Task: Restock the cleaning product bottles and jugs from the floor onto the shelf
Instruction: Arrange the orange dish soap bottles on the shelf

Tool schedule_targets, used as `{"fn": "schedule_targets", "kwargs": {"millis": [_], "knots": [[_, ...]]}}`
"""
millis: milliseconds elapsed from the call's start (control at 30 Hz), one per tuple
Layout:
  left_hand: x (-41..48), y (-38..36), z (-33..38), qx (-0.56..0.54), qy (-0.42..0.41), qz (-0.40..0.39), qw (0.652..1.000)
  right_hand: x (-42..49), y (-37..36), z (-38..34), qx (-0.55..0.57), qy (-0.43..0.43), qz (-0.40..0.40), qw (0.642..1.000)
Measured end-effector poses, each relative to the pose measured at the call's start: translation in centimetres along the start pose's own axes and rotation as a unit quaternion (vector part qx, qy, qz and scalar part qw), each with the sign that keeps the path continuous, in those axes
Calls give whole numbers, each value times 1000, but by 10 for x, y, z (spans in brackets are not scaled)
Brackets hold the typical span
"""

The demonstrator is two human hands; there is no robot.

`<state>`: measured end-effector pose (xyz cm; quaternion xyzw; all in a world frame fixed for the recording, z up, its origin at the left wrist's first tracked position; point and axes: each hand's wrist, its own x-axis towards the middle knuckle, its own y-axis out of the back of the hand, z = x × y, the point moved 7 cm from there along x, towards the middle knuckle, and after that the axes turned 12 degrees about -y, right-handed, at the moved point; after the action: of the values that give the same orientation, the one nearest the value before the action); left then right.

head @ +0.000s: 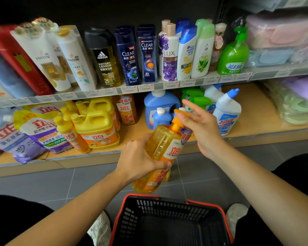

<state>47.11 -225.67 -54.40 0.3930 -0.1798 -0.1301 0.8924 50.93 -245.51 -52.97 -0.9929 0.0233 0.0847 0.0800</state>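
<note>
Left hand grips yellow bottle (tilted); right hand, fingers straight, touches its orange pump.

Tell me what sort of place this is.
Most likely a shop's household aisle: price tags run along the shelf edge, branded shampoo bottles stand in rows facing out, and a basket sits on the floor near the detergent bottle the left hand grips.

Price tags, strip across mid-frame: print too small to read. Red pack, upper left: blurred. Basket, bottom centre: cut by lower edge. Orange bottle: pump partly under right hand, waist behind left hand. Green sprayers, centre: half hidden behind right fingers.
</note>
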Motion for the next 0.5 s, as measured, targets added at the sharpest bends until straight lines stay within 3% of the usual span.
{"fn": "schedule_targets", "kwargs": {"millis": [67, 167, 367, 500], "knots": [[-1, -1, -2, 26, -2, -2, 1000, -4, 8, -16, -121, 95, 52, 987], [-2, -3, -4, 79, -4, -18, 997, -10, 3, -27, -243, 186, 63, 950], [0, -4, -6, 140, -13, -29, 990, -3, 1, -29, -296, 200, 86, 930], [3, -3, -8, 142, -9, -24, 990, 3, 3, -29, -286, 167, 78, 941]]}}
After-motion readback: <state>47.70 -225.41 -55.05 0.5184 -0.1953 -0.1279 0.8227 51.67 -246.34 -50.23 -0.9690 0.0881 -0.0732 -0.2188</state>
